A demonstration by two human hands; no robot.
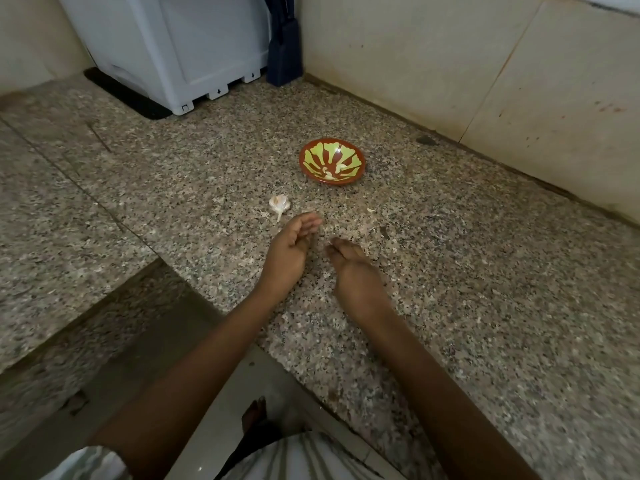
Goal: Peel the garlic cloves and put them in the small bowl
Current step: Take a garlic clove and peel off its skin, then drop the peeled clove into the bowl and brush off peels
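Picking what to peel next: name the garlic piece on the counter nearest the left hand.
The stemmed garlic head, just beyond the left hand; the small white bit lies farther off to the right.

A home kitchen: a speckled granite counter [485, 271] against a stained tiled wall [450, 64], a white plastic appliance [180, 46], perhaps a water purifier, in the corner, a garlic head [279, 203] near a small bowl [331, 161]
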